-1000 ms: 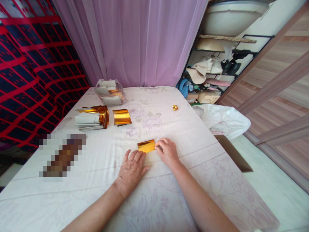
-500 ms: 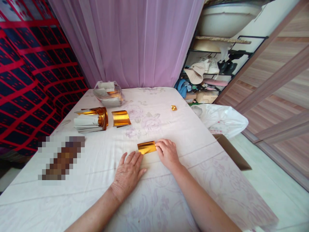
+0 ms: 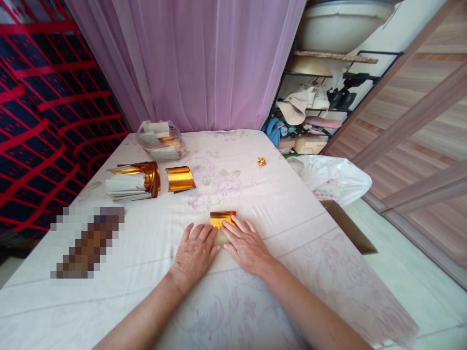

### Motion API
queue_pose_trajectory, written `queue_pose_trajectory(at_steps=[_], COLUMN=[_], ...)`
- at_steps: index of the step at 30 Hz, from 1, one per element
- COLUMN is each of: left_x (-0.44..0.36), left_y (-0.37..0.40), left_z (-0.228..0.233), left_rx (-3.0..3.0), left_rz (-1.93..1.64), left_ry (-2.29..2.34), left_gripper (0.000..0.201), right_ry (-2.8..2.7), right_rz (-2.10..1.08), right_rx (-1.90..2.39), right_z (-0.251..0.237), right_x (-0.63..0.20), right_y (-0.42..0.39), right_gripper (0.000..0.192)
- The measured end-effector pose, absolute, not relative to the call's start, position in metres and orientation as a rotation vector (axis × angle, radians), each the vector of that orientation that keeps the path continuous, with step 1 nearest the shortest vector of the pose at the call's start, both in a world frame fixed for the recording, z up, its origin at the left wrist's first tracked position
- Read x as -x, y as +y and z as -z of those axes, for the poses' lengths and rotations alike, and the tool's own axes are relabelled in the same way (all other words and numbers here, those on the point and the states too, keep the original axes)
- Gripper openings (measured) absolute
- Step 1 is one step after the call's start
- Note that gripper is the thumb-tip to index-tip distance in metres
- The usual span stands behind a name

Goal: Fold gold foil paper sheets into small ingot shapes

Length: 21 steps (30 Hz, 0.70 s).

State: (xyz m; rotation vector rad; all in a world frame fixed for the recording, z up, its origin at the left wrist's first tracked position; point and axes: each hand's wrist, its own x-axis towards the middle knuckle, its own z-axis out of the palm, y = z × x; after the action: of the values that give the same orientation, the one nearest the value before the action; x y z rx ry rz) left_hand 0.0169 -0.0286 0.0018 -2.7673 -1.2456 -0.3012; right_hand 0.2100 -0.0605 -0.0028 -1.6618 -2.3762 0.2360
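A small sheet of gold foil paper [image 3: 220, 217] lies on the white flowered tablecloth [image 3: 277, 204] in front of me. My left hand [image 3: 193, 253] rests flat on the cloth, fingers spread, fingertips at the sheet's near left edge. Beside it, my right hand [image 3: 246, 245] lies flat too, its fingers pressing on the near right part of the sheet and covering it partly. Neither hand grips anything.
At the far left sit a stack of white and gold sheets [image 3: 132, 181], a loose curled gold sheet [image 3: 179, 178] and a clear bag of paper [image 3: 159, 140]. A tiny folded gold piece [image 3: 261, 161] lies far right. A white plastic bag [image 3: 330, 178] hangs off the table's right edge.
My right hand has let go of the sheet's right corner and flattened onto it, sliding left. My left hand has crept forward to the sheet's edge. Less of the sheet shows.
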Motion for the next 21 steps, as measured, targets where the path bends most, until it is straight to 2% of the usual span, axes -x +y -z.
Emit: queue_pose_trajectory(at_steps=[10,16,21], left_x=[-0.02,-0.042,-0.045], left_y=[-0.033,-0.04,-0.04], left_z=[-0.006,-0.011,-0.005], left_rx=[2.757,2.751,2.815], left_rz=[0.316,0.32,0.347], left_ry=[-1.258,-1.291,-1.274], left_gripper=[0.035,0.043,0.042], right_ry=[-2.293,-2.268,-2.246], right_rz=[-0.191,-0.159,-0.13], right_rx=[1.815,1.773,1.747], right_z=[0.0,0.003,0.003], right_x=[-0.23,-0.229,-0.229], right_y=[-0.073,-0.073,-0.073], right_gripper=[0.04,0.04,0.038])
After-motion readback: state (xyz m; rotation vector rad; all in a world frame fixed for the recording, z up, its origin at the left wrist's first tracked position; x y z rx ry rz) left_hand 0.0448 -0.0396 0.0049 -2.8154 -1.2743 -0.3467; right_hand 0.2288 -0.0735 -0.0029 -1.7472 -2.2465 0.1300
